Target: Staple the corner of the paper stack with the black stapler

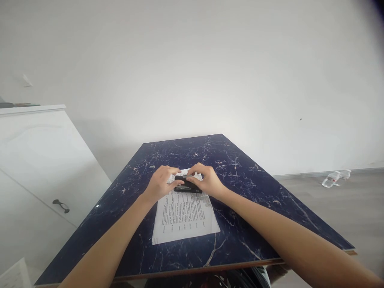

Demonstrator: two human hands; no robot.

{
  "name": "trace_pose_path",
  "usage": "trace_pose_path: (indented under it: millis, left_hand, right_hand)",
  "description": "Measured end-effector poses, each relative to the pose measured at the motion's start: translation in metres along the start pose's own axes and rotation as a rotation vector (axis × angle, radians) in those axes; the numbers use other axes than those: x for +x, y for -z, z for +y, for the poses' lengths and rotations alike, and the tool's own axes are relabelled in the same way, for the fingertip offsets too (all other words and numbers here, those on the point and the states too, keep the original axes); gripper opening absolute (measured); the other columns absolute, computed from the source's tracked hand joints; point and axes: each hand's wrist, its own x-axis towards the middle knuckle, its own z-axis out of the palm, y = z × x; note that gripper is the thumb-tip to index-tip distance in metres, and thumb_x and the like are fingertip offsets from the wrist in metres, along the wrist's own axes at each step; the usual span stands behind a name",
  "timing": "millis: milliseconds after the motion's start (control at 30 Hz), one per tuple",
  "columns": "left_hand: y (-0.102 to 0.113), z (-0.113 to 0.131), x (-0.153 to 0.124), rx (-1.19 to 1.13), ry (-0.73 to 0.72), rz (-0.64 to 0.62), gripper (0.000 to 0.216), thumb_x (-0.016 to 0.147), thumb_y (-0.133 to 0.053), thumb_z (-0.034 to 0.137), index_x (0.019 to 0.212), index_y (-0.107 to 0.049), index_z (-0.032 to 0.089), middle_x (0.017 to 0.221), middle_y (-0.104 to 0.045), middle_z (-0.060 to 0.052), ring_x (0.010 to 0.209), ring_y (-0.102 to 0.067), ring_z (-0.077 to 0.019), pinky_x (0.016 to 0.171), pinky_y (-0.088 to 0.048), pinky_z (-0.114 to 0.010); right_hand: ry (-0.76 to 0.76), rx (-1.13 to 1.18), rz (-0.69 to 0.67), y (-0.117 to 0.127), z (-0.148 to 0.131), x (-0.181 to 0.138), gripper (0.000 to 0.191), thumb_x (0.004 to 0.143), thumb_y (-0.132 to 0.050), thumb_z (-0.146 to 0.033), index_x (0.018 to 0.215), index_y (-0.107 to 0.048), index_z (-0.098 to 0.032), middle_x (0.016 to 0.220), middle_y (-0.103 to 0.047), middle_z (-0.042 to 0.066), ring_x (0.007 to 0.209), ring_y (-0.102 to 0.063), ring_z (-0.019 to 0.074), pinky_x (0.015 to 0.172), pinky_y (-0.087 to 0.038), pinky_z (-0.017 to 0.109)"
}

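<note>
1 blk. oblong stapler (189,188), toward 12 o'clock on white printed paper sheets (183,216); l. hand (161,183) (9 o'clock), r. hand (205,180) (3) grasping it. risk: sideways drag may skew sheets.

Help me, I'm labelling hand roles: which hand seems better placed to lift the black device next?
Probably the right hand: it reaches over the black device, while the left hand is at its left end.
</note>
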Motion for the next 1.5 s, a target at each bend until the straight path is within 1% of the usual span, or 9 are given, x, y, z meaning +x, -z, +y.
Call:
trace_pose_path:
  millis: [133,233,333,433,533,767,1133,1300,1500]
  left_hand:
    - [0.016,-0.048,-0.018,0.147,0.416,-0.014,0.023,0.104,-0.045,0.036,0.101,-0.061,0.020,0.092,-0.068,-0.007,0.086,-0.064,-0.0221,0.080,-0.051,-0.036]
    - [0.019,-0.095,-0.046,0.287,0.602,-0.215,0.031,0.103,-0.040,0.037,0.101,-0.067,0.020,0.108,-0.071,-0.011,0.105,-0.063,-0.0287,0.095,-0.049,-0.043]
    - [0.010,-0.128,-0.072,0.304,0.779,-0.413,0.042,0.101,-0.041,0.039,0.130,-0.063,0.017,0.146,-0.057,-0.015,0.132,-0.053,-0.0337,0.110,-0.041,-0.049]
    - [-0.002,-0.139,-0.085,0.255,0.854,-0.581,0.054,0.103,-0.034,0.044,0.149,-0.049,0.019,0.163,-0.038,-0.013,0.149,-0.036,-0.0347,0.118,-0.030,-0.058]
    - [-0.006,-0.138,-0.086,0.250,0.843,-0.609,0.053,0.104,-0.032,0.045,0.149,-0.049,0.022,0.162,-0.040,-0.013,0.149,-0.036,-0.0350,0.117,-0.030,-0.061]
    - [0.002,-0.132,-0.074,0.261,0.728,-0.523,0.025,0.096,-0.047,0.028,0.110,-0.066,0.022,0.120,-0.068,-0.011,0.115,-0.062,-0.0293,0.097,-0.048,-0.043]
    - [-0.001,-0.126,-0.068,0.126,0.692,-0.406,0.023,0.094,-0.051,0.028,0.100,-0.071,0.019,0.105,-0.067,-0.011,0.095,-0.068,-0.0244,0.091,-0.051,-0.036]
    - [0.006,-0.095,-0.048,-0.076,0.706,-0.304,0.017,0.095,-0.053,0.033,0.094,-0.066,0.022,0.095,-0.077,-0.007,0.089,-0.073,-0.0245,0.090,-0.053,-0.039]
    - [0.011,-0.057,-0.025,-0.327,0.714,-0.205,0.019,0.094,-0.062,0.042,0.095,-0.063,0.022,0.092,-0.077,-0.006,0.083,-0.075,-0.0221,0.083,-0.058,-0.037]
  right_hand:
    - [-0.204,-0.231,0.034,0.028,0.041,0.007,0.003,0.085,-0.071,-0.023,0.082,-0.074,-0.021,0.085,-0.075,0.003,0.079,-0.066,0.0191,0.075,-0.052,0.031]
    - [-0.417,-0.470,0.026,0.052,0.079,0.006,0.008,0.083,-0.070,-0.024,0.076,-0.074,-0.021,0.075,-0.074,0.003,0.072,-0.066,0.0189,0.073,-0.051,0.029]
    - [-0.516,-0.584,0.062,0.070,0.107,0.001,0.009,0.081,-0.070,-0.023,0.073,-0.073,-0.019,0.072,-0.072,0.005,0.070,-0.065,0.0208,0.073,-0.049,0.031]
    - [-0.541,-0.608,0.075,0.075,0.121,-0.001,0.010,0.082,-0.068,-0.023,0.076,-0.074,-0.019,0.074,-0.073,0.006,0.071,-0.066,0.0207,0.073,-0.049,0.030]
    - [-0.535,-0.615,0.049,0.072,0.124,-0.001,0.011,0.083,-0.067,-0.023,0.078,-0.076,-0.020,0.076,-0.074,0.004,0.072,-0.067,0.0193,0.076,-0.049,0.028]
    - [-0.518,-0.673,-0.035,0.067,0.131,-0.002,0.019,0.086,-0.063,-0.020,0.086,-0.081,-0.020,0.089,-0.078,0.007,0.087,-0.069,0.0230,0.097,-0.047,0.034]
    - [-0.494,-0.696,-0.093,0.062,0.129,-0.004,0.025,0.087,-0.061,-0.016,0.102,-0.081,-0.017,0.107,-0.076,0.012,0.111,-0.062,0.0306,0.099,-0.048,0.040]
    - [-0.417,-0.628,-0.063,0.050,0.104,0.002,0.023,0.090,-0.059,-0.018,0.103,-0.079,-0.017,0.107,-0.076,0.010,0.105,-0.066,0.0247,0.098,-0.049,0.035]
    - [-0.197,-0.169,-0.198,0.014,0.042,0.000,0.033,0.098,-0.058,-0.045,0.113,-0.076,-0.021,0.111,-0.076,0.008,0.096,-0.069,0.0214,0.078,-0.055,0.031]
